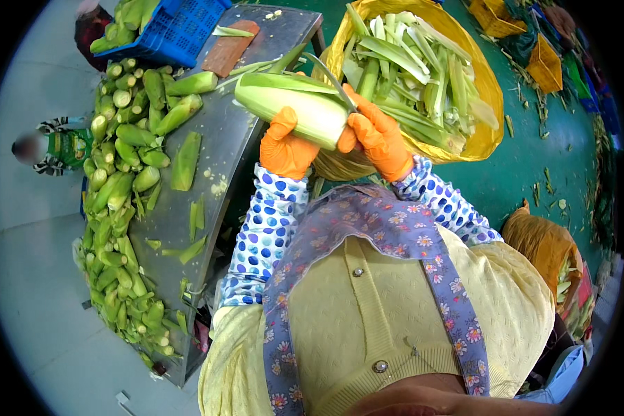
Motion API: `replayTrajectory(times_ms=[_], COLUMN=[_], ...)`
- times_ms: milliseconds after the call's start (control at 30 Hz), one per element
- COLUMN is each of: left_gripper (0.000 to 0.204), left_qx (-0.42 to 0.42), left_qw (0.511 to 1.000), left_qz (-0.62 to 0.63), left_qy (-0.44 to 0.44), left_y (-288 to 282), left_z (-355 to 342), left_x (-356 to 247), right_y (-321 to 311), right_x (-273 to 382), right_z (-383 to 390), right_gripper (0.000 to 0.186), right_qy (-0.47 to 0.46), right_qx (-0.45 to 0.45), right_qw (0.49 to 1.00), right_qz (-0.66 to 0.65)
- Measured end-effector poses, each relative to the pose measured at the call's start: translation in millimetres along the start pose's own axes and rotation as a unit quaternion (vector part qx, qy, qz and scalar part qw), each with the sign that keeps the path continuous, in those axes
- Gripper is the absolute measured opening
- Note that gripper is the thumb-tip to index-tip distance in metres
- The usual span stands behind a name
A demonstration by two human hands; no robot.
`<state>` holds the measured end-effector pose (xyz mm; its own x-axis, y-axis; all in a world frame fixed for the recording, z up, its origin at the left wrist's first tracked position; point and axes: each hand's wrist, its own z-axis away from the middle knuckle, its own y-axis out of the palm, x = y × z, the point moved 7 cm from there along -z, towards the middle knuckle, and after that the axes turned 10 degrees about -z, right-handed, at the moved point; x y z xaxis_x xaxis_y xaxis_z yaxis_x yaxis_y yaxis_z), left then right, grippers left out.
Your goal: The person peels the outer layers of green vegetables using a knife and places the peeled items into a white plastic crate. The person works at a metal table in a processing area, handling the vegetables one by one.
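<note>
Steel tabltop aside, the left hand (286,147) clamps the corn ear (299,102) above the tabletop (239,149) edge; the right hand (378,135) grips a knife (331,78) against it. Husk-trimming seems underway; next likely calls for a steady cut, leaves dropping into the yellow bag (484,83).

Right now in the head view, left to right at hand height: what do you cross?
Row of corn ears along the table's left edge → bare steel table → left hand in an orange glove → half-husked corn ear → right hand with a knife → yellow sack of husks → green floor.
</note>
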<state>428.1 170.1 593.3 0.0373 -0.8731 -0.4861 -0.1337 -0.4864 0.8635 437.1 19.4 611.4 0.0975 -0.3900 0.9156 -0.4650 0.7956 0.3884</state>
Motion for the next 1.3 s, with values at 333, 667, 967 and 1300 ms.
replayTrajectory(times_ms=[333, 667, 967, 1300], left_gripper=[0.061, 0.088, 0.066, 0.084], left_qx=[-0.036, -0.189, -0.535, -0.746], left_qw=[0.992, 0.921, 0.44, 0.157], left_qz=[0.083, -0.341, -0.712, -0.544], left_qy=[-0.082, 0.015, 0.113, -0.35], left_y=[-38, -56, -93, -117], left_z=[-1, 54, 339, 723], left_x=[43, -14, -76, 7], right_y=[-33, -120, 73, 143], right_x=[62, 77, -72, -115], right_z=[-4, -25, 17, 46], right_gripper=[0.05, 0.055, 0.056, 0.05], right_qy=[-0.183, -0.091, 0.128, 0.149], right_qx=[-0.031, -0.168, 0.271, 0.41], right_qw=[0.968, 0.913, 0.936, 0.859], right_qz=[0.169, 0.36, 0.184, 0.268])
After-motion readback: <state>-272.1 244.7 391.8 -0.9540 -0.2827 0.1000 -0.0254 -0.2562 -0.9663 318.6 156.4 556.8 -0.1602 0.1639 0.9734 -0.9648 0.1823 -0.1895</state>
